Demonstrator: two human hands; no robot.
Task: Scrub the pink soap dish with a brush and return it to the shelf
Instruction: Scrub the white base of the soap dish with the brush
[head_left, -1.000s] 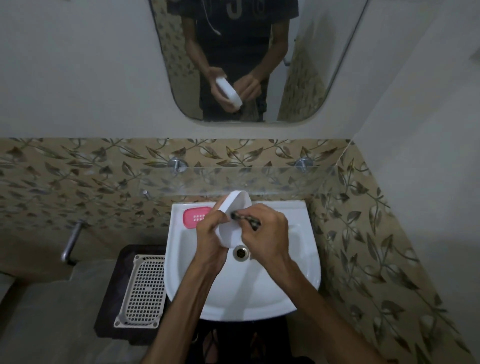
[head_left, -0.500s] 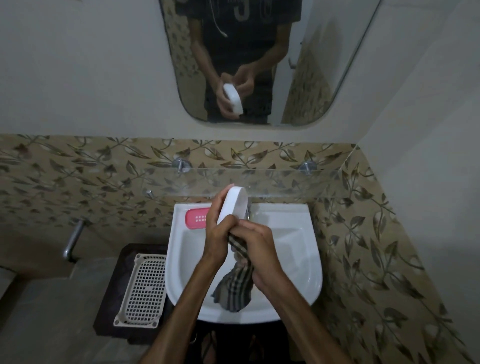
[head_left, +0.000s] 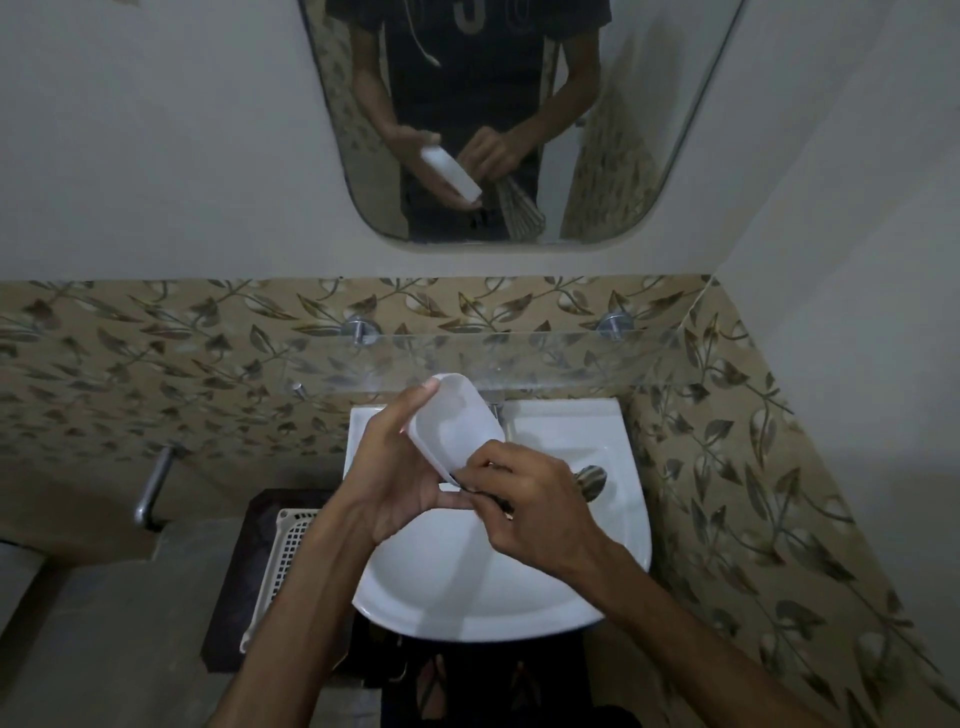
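Observation:
Over the white sink, my left hand grips a white oval soap dish tray, tilted with its hollow side towards me. My right hand is at the tray's lower end, closed on a dark striped scrubber that looks like cloth. A bit of the scrubber pokes out to the right of that hand. The mirror shows it hanging below the hand. No pink piece is visible; my left hand covers the sink's back left corner.
A glass shelf runs along the tiled wall just above the sink, with a tap under it. A mirror hangs higher up. A white perforated basket lies on a dark stand to the left, beside a metal pipe.
The tray has turned from edge-on to hollow side facing me. The scrubber no longer hangs below my hands; my right hand now sits at the tray's lower end. My left hand now hides the pink piece.

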